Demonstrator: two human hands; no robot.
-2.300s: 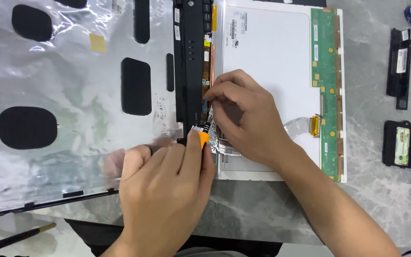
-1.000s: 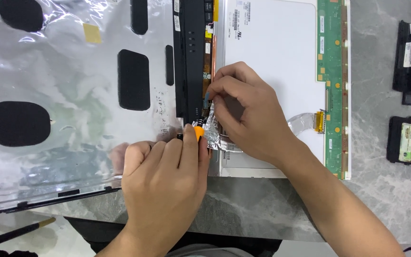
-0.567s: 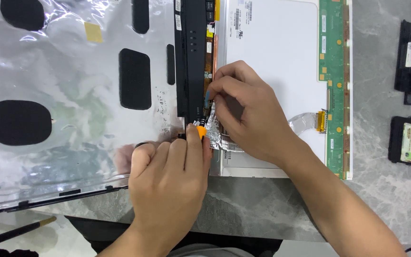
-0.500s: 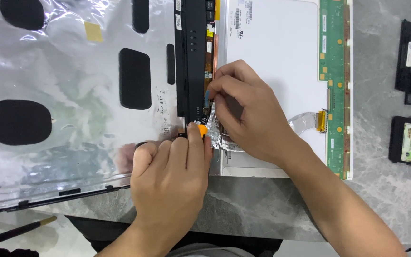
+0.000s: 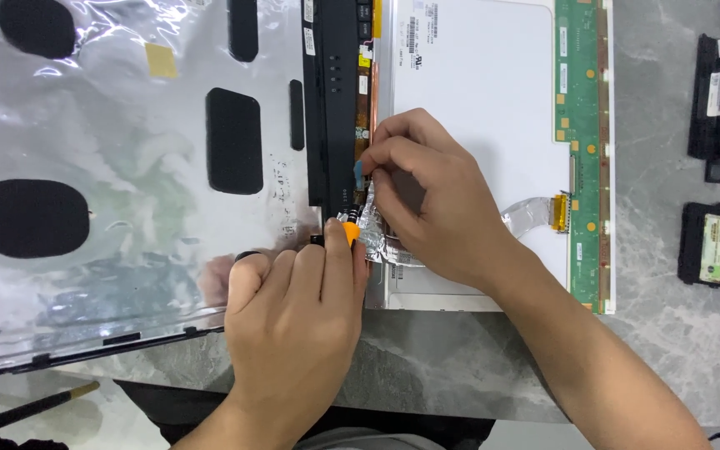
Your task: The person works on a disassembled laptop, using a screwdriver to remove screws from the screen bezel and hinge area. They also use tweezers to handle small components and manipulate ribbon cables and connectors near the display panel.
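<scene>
Gripping an orange-tipped tool (image 5: 348, 231) in a closed fist, the left hand (image 5: 293, 312) sets its tip against crumpled foil tape (image 5: 374, 229) at the hinge edge of a white display panel (image 5: 477, 100). The right hand (image 5: 435, 204) pinches a small blue tab (image 5: 359, 172) beside the black hinge strip (image 5: 332, 100), just above the foil, on the grey stone table (image 5: 668, 333).

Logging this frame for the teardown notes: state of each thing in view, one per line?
Left hand: fisted on an orange-tipped tool.
Right hand: pinching a small blue tab.
Display panel: face down, green circuit strip exposed.
Foil-lined cover: lying open.
Flat ribbon cable: plugged into strip.
</scene>
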